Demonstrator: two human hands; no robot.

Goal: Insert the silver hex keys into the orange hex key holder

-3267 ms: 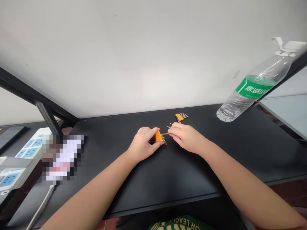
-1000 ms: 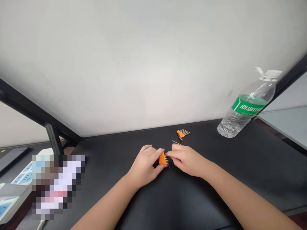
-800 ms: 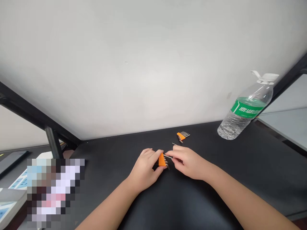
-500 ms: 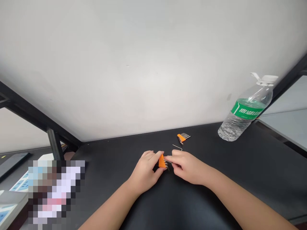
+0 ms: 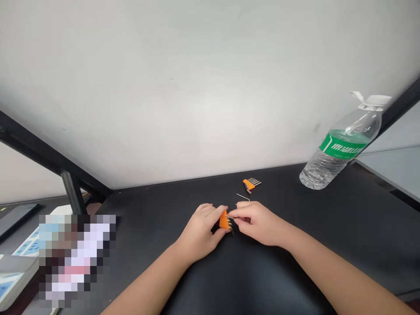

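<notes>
Between the thumb and fingers of my left hand is an orange hex key holder, with bent metal ends of several keys sticking out on its right side. My right hand pinches a thin hex key against the holder's upper right edge; whether its tip sits inside a slot I cannot tell. Just beyond my right hand, a loose L-shaped hex key lies on the black table. Farther back rests a second orange holder filled with several hex keys.
A large water bottle with a green label stands at the back right of the black table. A pale wall rises behind. On the left are a black metal frame, a blurred-out object and a dark flat device.
The left hand and its orange holder have shifted slightly right in view. The right hand's fingers have moved a little with the hex key at the holder's edge. The view has tilted slightly.
</notes>
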